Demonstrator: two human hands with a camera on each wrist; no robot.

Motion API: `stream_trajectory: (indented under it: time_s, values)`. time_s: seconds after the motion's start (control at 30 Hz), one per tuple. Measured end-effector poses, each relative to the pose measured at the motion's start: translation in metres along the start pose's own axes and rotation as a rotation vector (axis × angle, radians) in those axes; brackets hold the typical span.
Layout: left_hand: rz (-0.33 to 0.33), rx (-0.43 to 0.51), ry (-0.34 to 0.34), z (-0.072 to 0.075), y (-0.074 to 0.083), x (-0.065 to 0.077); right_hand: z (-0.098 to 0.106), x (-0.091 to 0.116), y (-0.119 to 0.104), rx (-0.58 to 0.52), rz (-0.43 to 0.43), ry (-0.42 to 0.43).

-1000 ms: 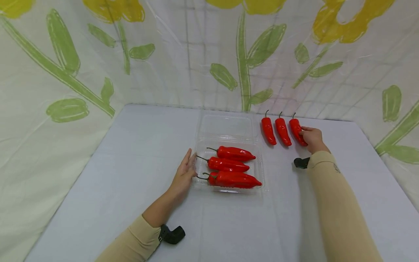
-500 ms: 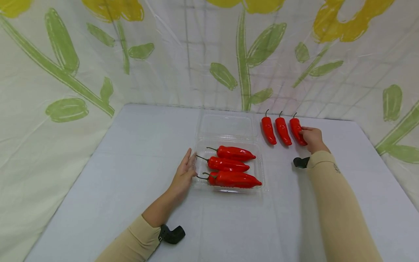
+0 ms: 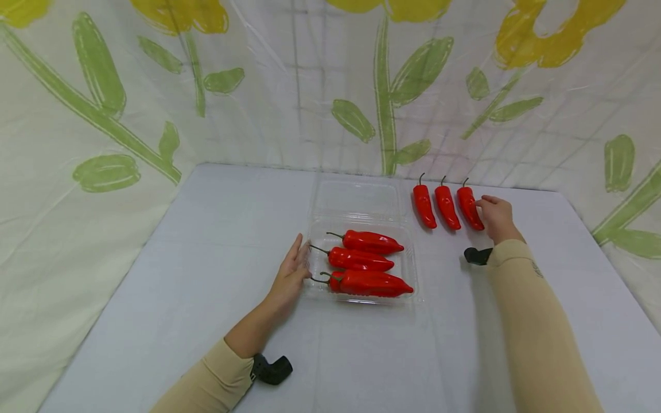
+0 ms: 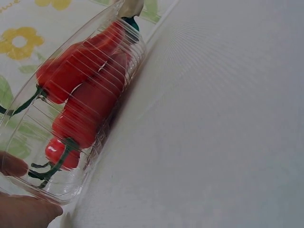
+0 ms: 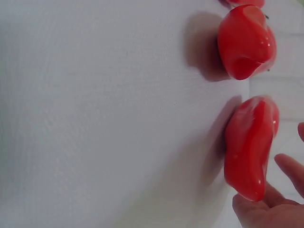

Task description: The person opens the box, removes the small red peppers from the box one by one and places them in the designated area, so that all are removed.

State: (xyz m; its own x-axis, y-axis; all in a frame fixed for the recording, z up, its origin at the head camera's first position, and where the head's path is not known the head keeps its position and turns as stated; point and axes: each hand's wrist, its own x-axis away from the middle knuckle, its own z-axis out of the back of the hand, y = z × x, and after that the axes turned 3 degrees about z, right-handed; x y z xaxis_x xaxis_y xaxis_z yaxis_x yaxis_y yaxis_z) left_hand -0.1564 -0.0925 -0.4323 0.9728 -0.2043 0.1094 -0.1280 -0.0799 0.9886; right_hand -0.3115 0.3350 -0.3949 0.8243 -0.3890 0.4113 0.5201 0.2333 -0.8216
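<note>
A clear plastic clamshell container point(image 3: 410, 261) stands with its lid folded back, and several red peppers point(image 3: 369, 282) lie in its tray with their stems to the left. My left hand point(image 3: 290, 278) rests against the container's left side. In the left wrist view its thumb point(image 4: 31, 211) and a fingertip touch the clear wall beside the stems. Three more red peppers lie in a row at the back right. My right hand point(image 3: 497, 218) is beside the rightmost pepper point(image 3: 469, 207); in the right wrist view its fingers point(image 5: 290, 168) are spread, with the thumb near the pepper's tip.
The clear lid point(image 3: 358, 198) lies flat behind the tray, near the table's back edge. A pale cloth covers the table point(image 3: 232, 229). Behind it hangs a curtain point(image 3: 258, 103) printed with yellow flowers. Each wrist carries a black device point(image 3: 273, 370).
My right hand has let go of the rightmost pepper and drawn slightly to the right, its fingers spreading. The left hand and container have stayed in place.
</note>
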Motion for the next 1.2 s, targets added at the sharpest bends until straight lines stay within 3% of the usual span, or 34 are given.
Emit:
stream_trajectory:
  time_s: [0.23, 0.43, 0.87, 1.2]
  values:
    - [0.000, -0.007, 0.000, 0.000, 0.001, 0.001, 0.004, 0.015, -0.005, -0.031, 0.040, 0.026]
    - [0.008, -0.012, 0.004, 0.000, 0.002, 0.001, 0.008, 0.026, -0.006, 0.004, 0.130, -0.025]
    - [0.010, -0.011, 0.006, -0.002, 0.002, 0.001, -0.005, 0.065, -0.001, 0.055, 0.258, -0.215]
    - [0.005, -0.030, 0.002, -0.001, 0.001, 0.001, -0.016, 0.104, -0.021, 0.102, 0.418, -0.328]
